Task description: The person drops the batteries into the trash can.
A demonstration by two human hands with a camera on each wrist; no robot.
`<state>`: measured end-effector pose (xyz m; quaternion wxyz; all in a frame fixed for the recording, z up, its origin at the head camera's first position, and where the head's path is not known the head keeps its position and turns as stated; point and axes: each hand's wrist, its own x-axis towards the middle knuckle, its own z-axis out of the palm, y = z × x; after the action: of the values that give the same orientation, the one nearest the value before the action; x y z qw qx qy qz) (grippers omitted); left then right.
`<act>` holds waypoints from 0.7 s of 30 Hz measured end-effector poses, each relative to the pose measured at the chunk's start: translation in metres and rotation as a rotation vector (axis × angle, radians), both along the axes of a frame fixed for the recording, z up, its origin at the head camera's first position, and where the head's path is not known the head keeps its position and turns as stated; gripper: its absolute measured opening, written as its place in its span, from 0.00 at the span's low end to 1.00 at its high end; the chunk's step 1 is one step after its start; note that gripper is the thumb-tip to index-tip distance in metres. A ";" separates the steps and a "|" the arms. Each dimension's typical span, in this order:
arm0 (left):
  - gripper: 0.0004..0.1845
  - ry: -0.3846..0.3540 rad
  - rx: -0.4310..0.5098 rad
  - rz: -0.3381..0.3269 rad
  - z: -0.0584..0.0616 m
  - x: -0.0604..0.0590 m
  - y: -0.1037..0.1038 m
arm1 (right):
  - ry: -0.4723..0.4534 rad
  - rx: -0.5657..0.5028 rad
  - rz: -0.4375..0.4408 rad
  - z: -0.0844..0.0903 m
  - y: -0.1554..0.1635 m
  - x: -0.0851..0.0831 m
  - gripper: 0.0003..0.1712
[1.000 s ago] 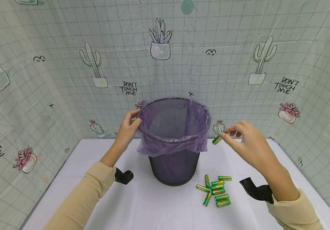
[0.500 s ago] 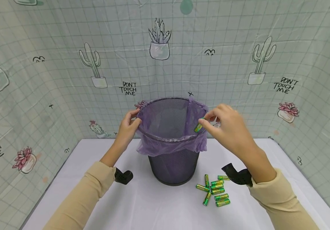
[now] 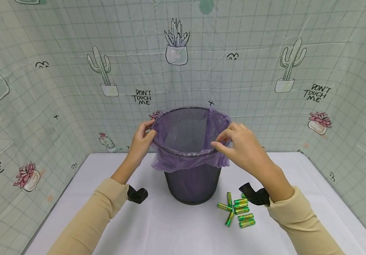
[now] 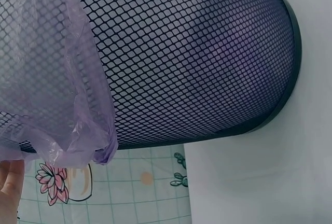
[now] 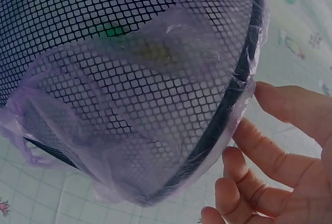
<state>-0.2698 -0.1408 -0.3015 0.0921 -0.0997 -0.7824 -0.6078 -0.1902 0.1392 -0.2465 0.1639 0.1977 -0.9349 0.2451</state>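
A black mesh wastebasket (image 3: 193, 187) stands upright on the table, lined with a translucent purple bag (image 3: 187, 163) folded over its rim. My left hand (image 3: 142, 140) holds the rim at the left, thumb near the bag and fingers outside. Over the right side of the rim is my right hand (image 3: 245, 147), thumb and forefinger apart with nothing visible between them. Through the mesh in the right wrist view, a blurred green-and-yellow battery (image 5: 155, 53) shows inside the basket. Several green batteries (image 3: 247, 223) lie on the table, right of the basket; the right wrist mount partly hides one.
A white cloth covers the table (image 3: 131, 226). Behind and at both sides hangs a pale curtain (image 3: 249, 78) with a grid and cactus drawings. Black wrist mounts (image 3: 137, 194) stick out from both sleeves.
My right hand has moved left from beside the basket to over its rim. The battery it pinched has left its fingers and dropped into the basket. The left hand has stayed put.
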 end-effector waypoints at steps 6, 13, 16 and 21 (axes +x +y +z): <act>0.27 0.001 0.003 -0.005 0.001 0.001 0.000 | -0.004 -0.012 0.000 -0.002 0.002 0.001 0.11; 0.27 0.006 -0.010 -0.001 0.000 0.001 0.000 | -0.020 -0.045 -0.011 -0.004 0.007 0.002 0.10; 0.27 -0.001 -0.004 0.001 0.001 0.001 0.001 | -0.028 -0.078 -0.027 -0.006 0.012 0.004 0.11; 0.27 -0.008 -0.008 0.003 0.001 0.002 0.001 | -0.007 -0.132 -0.051 -0.015 0.024 0.007 0.13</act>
<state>-0.2683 -0.1395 -0.3001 0.0894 -0.0967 -0.7853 -0.6050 -0.1830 0.1628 -0.2613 0.1795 0.1617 -0.9219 0.3027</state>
